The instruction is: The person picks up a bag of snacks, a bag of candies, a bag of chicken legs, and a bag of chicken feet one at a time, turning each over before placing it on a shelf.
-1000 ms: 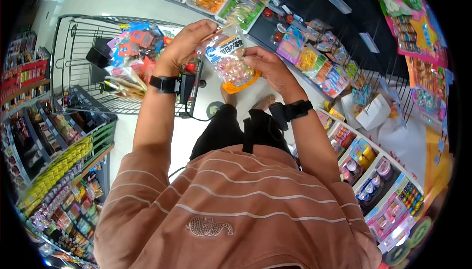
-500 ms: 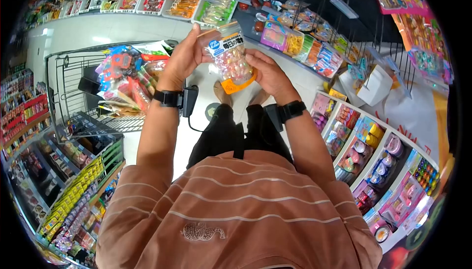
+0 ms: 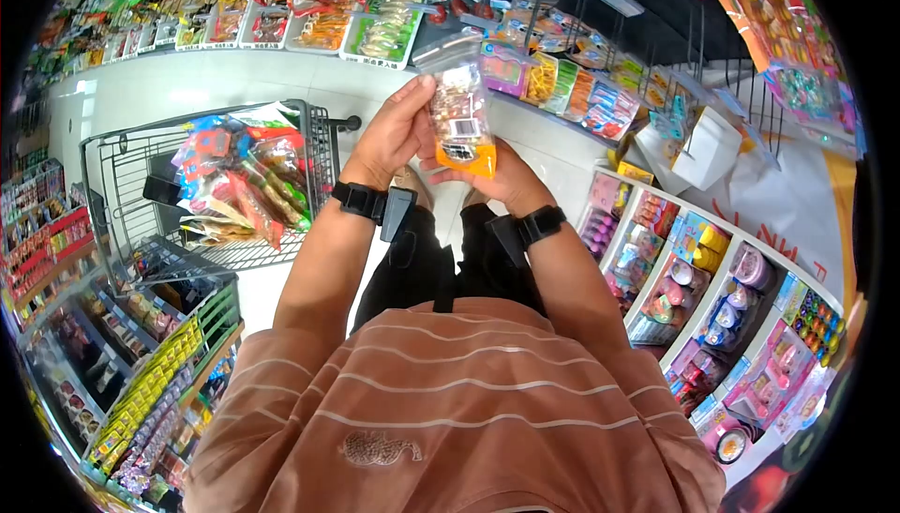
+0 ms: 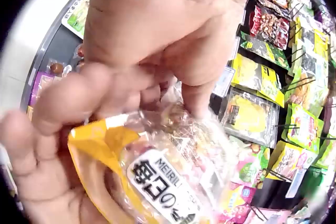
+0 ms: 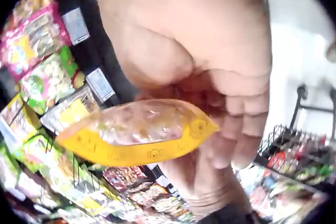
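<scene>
Head view: left hand (image 3: 389, 133) and right hand (image 3: 511, 185) both clamp the candy bag (image 3: 457, 110), upright at chest height near the cart (image 3: 117, 185); best to grip the edges lightly and leave the label uncovered.

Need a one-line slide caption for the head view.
Left hand and right hand hold a clear orange-based snack bag upright beside a loaded shopping cart.

My head view looks steeply down from above the shoulders, wide, with the cart (image 3: 216, 185) at left and shelves (image 3: 712, 297) at right. Each wrist view sits very close in, facing out towards shelves. All three share the candy bag (image 3: 459, 119); it fills both wrist views.
</scene>
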Tool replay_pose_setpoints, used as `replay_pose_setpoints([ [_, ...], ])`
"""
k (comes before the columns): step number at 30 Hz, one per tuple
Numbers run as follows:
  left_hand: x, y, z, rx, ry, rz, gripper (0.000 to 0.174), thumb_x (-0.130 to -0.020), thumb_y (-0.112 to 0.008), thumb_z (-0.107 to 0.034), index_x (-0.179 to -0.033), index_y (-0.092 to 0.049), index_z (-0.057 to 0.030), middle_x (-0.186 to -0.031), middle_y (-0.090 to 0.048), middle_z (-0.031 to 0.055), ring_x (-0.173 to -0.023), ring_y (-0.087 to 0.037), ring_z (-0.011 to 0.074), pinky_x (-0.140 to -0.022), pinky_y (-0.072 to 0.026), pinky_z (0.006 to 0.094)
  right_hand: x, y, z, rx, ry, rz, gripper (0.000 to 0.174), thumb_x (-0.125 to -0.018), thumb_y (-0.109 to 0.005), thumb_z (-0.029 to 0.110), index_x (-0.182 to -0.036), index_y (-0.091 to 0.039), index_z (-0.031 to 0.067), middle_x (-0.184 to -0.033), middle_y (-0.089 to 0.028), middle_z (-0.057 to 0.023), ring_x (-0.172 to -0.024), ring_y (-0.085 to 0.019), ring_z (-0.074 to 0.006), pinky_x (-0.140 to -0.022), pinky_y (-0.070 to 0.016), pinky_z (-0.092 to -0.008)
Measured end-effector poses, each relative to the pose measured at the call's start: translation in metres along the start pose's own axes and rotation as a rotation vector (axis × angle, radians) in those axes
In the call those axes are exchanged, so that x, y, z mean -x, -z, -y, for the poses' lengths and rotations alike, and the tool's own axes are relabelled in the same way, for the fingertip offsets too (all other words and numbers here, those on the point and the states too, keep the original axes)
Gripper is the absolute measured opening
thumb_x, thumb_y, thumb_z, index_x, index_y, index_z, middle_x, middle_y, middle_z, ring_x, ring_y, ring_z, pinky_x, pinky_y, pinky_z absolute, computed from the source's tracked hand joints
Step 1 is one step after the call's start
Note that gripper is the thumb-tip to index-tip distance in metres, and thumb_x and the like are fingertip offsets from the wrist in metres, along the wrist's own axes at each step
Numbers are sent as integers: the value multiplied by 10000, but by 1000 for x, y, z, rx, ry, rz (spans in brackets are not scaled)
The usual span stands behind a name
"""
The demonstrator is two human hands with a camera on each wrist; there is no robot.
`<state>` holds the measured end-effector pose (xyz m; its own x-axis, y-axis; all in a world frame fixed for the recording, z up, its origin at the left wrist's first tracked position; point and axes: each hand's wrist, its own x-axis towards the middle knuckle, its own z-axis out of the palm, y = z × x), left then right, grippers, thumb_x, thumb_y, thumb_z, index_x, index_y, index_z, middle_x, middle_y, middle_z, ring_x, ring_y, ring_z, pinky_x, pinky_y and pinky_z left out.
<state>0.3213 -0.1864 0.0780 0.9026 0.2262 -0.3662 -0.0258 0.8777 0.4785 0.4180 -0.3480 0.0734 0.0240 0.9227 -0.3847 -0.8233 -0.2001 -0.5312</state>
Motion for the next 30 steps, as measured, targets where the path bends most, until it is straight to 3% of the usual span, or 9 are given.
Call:
replay_pose_setpoints([
  [2,-10,4,6,-103,-56,-140,309,-978,-590,-258,-1175,-555,-23,-1119,-638,85,-1000,-634,166,-906,-524,308,5,26,-3,454,-6,-123,444,-1018,-448,333,-1272,-529,-22,-1158,-646,-160,-1027,-650,-229,-874,-565,-362],
  [6,-18,3,10,-281,-33,-285,311,-966,-614,-256,-1174,-559,-32,-1096,-636,63,-971,-628,144,-901,-511,296,4,52,8,-18,32,-338,487,-1010,-467,424,-1273,-550,22,-1196,-620,-109,-1093,-611,-200,-941,-501,-339],
  [9,-28,12,20,-388,-15,-329,312,-959,-628,-261,-1167,-566,-36,-1066,-633,44,-937,-619,132,-879,-511,290,8,57,25,32,46,-353,467,-1009,-479,418,-1269,-554,37,-1152,-630,-88,-1062,-613,-179,-961,-473,-324],
  [14,-43,17,32,-466,37,-343,332,-969,-608,-304,-1158,-574,-33,-1043,-622,41,-927,-596,134,-856,-512,282,4,72,28,168,99,-410,419,-969,-591,311,-1261,-547,14,-1121,-625,-60,-1040,-606,-148,-907,-499,-296],
  [17,-54,18,35,-420,54,-351,349,-952,-610,-388,-1077,-598,-63,-949,-595,-18,-804,-511,73,-697,-452,222,1,83,28,143,84,-491,403,-961,-606,295,-1242,-555,11,-1105,-626,-50,-1026,-608,-143,-887,-508,-295],
  [18,-58,18,35,-405,76,-332,369,-950,-611,-394,-1109,-597,-61,-1003,-590,-12,-853,-507,83,-738,-457,219,1,85,29,146,77,-509,395,-961,-606,296,-1235,-560,16,-1100,-627,-46,-1019,-610,-141,-883,-510,-296],
  [30,-84,40,61,-409,90,-342,368,-931,-647,-368,-1096,-597,-43,-975,-608,17,-851,-526,109,-776,-469,260,-2,122,11,81,106,-542,376,-955,-612,295,-1234,-581,45,-1095,-632,-26,-979,-609,-119,-833,-515,-284],
])
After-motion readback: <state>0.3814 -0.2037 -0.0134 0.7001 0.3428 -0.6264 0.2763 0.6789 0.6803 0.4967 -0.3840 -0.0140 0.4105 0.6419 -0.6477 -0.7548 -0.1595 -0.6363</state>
